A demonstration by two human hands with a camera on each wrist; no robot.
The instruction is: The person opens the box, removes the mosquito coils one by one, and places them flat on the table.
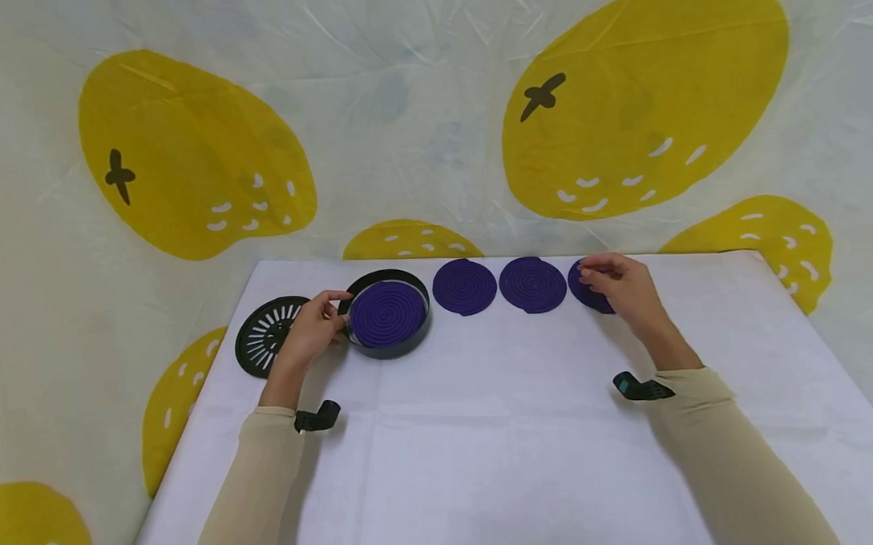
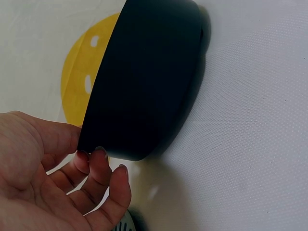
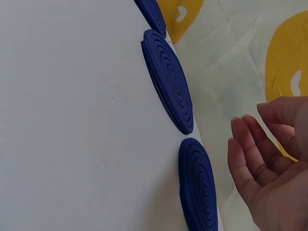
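A dark round tin [image 1: 387, 353] stands at the back left, holding a purple spiral disc [image 1: 387, 314]. My left hand [image 1: 310, 331] pinches the tin's left rim between thumb and fingers; the left wrist view shows the hand [image 2: 72, 178] at the edge of the dark wall [image 2: 144, 77]. My right hand [image 1: 625, 294] is above the rightmost purple spiral disc [image 1: 583, 290], partly covering it. In the right wrist view the hand [image 3: 274, 163] has bent fingers apart from the thumb, holding nothing, beside the disc [image 3: 199, 187].
Two more purple spiral discs [image 1: 464, 287], [image 1: 533, 285] lie in a row between the tin and the rightmost disc. A dark slotted round lid [image 1: 254, 343] lies left of the tin, partly behind the left hand. A lemon-patterned cloth [image 1: 418, 145] hangs behind the white table [image 1: 486, 447].
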